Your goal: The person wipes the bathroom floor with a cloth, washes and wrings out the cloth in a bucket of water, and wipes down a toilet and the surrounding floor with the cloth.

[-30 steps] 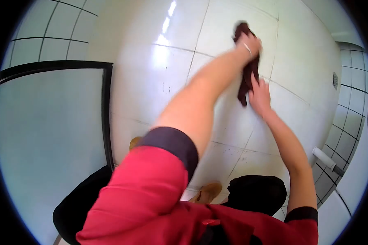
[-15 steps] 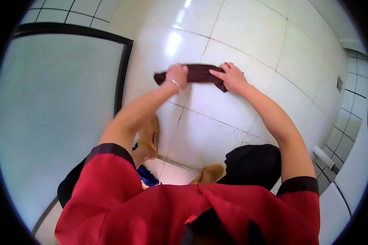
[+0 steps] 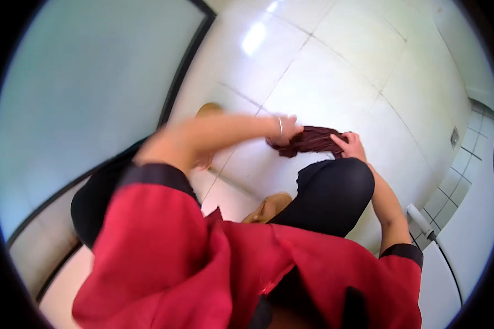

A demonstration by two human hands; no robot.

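Cloth: the dark maroon cloth lies bunched and wrinkled on the floor, stretched sideways between the two hands, just beyond the bent right knee.
Left hand: the left hand is on the cloth's left end, with part of the cloth showing below it; motion blur hides the fingers, so I cannot tell how tightly they close.
Right hand: the right hand grasps the cloth's right end, thumb laid over the fabric and fingers bent at the far edge.
Wrist: a thin pale bracelet circles the left one.
Clothes: a red shirt with black sleeve bands and black trousers.
Feet: one tan shoe is beside the right leg; another tan shoe shows beyond the left forearm, partly covered by it.
Floor: large, pale, glossy tiles with dark joints; a bright reflection shines on them near the panel.
Left side: a frosted panel in a black frame.
Right side: a small drain cover, a white pipe and wall tiles with dark joints.
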